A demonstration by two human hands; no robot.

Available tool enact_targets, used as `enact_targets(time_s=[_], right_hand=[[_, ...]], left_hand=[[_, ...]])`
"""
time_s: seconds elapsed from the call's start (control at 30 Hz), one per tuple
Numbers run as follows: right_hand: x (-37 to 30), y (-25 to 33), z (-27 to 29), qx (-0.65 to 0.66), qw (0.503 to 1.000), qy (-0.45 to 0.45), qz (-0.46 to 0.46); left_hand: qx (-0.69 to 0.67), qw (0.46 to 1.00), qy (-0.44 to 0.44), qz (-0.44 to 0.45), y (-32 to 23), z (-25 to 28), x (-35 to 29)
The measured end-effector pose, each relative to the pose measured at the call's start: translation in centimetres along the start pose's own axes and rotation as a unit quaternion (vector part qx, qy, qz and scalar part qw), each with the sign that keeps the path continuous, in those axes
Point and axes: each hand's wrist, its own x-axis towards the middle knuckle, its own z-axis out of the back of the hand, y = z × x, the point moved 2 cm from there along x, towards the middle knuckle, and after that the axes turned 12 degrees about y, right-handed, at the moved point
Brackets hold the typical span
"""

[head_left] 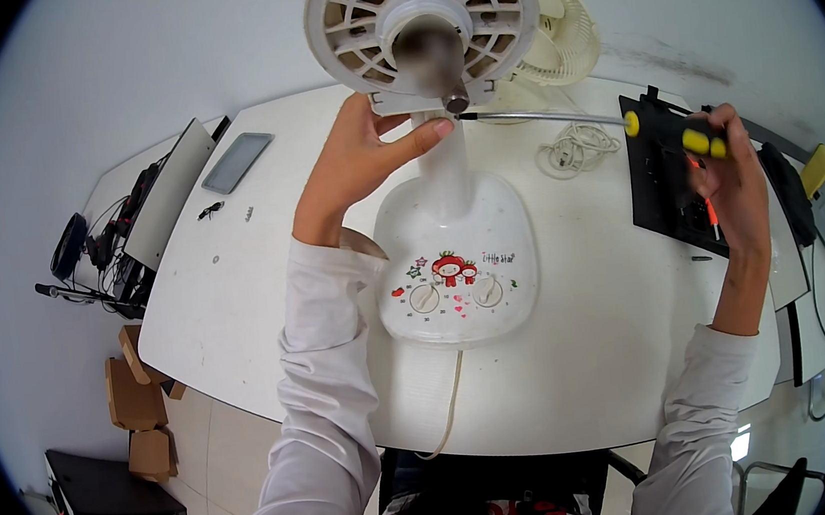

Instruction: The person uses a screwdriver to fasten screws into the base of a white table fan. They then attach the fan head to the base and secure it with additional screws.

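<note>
A white table fan without its blades and front grille stands upright on the table, its round slotted motor housing (323,28) toward me. Below, the rounded base (459,321) carries two knobs and red cartoon prints. My left hand (353,168) is closed around the fan's neck (443,179), just under the housing, with the thumb across its front. In my right hand (735,188) is a screwdriver (559,115) with a black and yellow handle, gripped near the handle's end. Its shaft points left, and the tip reaches the neck beside my left thumb; whether it sits in a screw is too small to tell.
Behind the fan leans a cream fan grille (569,25), with a coiled cord (577,150) near it. A black tray (652,187) with tools lies at the right. On the left are a grey flat device (238,163) and a small black cable (211,210). The fan's power cord (455,404) runs over the front edge.
</note>
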Motion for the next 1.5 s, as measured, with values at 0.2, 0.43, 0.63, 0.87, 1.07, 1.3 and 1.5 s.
enact_targets(time_s=[0.2,0.43,0.63,0.87,1.07,1.3,1.5], right_hand=[[0.0,-0.5,0.6,-0.051,0.998,0.002,0.02],[0.3,-0.4,-1.8,-0.071,0.994,-0.08,-0.017],[-0.5,-0.1,-0.3,-0.185,0.971,-0.024,-0.147],[-0.5,-0.1,-0.1,-0.196,0.98,-0.038,-0.011],[0.0,-0.6,-1.1,-0.07,0.996,-0.052,0.023],[-0.6,-0.8,0.6,-0.167,0.98,-0.029,-0.106],[-1.1,0.3,0.0,-0.199,0.978,0.05,-0.033]], left_hand=[[-0.011,0.999,0.03,0.021,0.2,0.3,-0.1],[0.001,1.0,0.005,-0.01,-0.3,0.1,-0.2],[-0.003,1.0,0.012,-0.012,-0.3,0.1,-0.2],[-0.003,1.0,0.02,-0.006,-0.2,0.1,-0.3],[-0.003,1.0,0.006,-0.002,0.3,0.0,-0.2],[-0.008,0.999,0.014,0.027,0.7,0.5,-0.2],[-0.021,0.999,0.029,0.026,0.5,0.4,-0.2]])
